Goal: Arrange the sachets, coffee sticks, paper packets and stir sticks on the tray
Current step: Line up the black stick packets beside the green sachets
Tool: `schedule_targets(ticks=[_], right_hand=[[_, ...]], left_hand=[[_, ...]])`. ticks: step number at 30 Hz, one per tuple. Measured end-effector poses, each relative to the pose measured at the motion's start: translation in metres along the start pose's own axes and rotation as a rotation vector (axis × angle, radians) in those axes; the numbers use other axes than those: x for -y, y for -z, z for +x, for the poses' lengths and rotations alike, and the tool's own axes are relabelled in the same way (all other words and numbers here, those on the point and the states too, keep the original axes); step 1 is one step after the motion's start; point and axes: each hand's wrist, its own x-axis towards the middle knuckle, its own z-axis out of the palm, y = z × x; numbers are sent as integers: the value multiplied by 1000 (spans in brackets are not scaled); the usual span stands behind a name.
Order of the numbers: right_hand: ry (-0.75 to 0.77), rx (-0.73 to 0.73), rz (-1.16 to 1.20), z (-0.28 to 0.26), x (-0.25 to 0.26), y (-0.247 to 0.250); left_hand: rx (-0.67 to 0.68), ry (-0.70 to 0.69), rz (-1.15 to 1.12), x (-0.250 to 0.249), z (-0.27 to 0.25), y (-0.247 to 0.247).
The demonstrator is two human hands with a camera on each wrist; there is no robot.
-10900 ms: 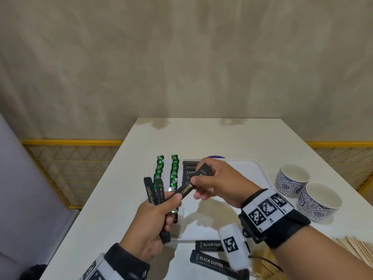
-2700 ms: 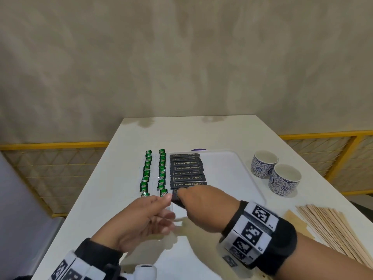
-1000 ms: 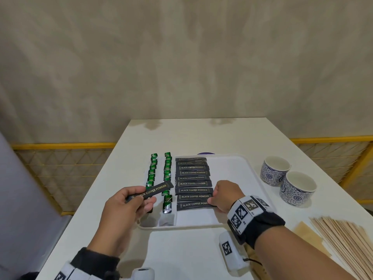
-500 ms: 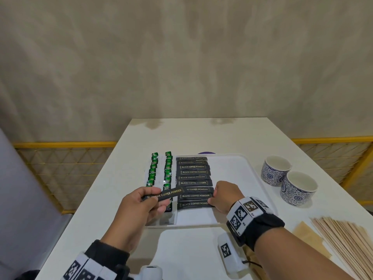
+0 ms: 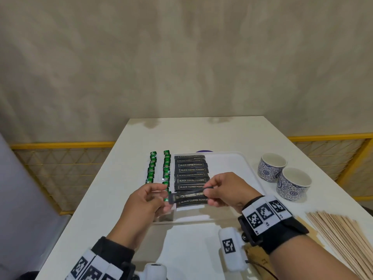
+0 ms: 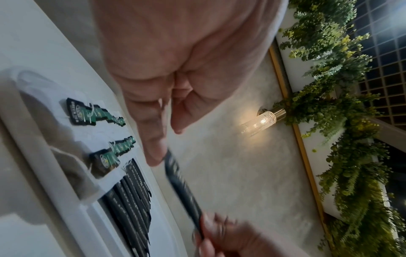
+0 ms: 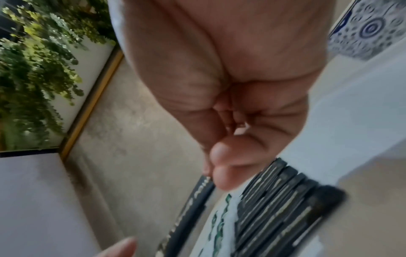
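Right hand (image 5: 226,188) pinching one end of coffee stick (image 5: 188,196), left hand (image 5: 145,201) pinching the other; could knock the row (image 5: 191,174) beneath askew if lowered crooked.

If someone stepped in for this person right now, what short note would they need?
Right hand pinches one end of a black coffee stick; left hand is at its other end, grip unclear.
White plastic tray: two rows of green sachets and a column of black coffee sticks laid down.
Left: place the held stick, then the wooden stir sticks and brown paper packets off the tray.
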Motion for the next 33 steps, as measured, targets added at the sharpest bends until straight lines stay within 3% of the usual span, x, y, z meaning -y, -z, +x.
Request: schedule_targets(ticks=[5,9,13,23,33], right_hand=[[-190,-19,-202,6,-12,10],[-255,-16,-226,12,-16,1],[-248,-90,-289,16,-18,-6],[-197,-138,-708,17,-12,-13],[-151,-120,-782,17,-12,-16]], left_hand=[[-51,-38,50,0,1,13],[-37,-50,59,-1,-1,14],[-37,-54,74,-2,-2,16],[-47,-36,94,1,0,19],[-45,-19,107,-2,-1,20]])
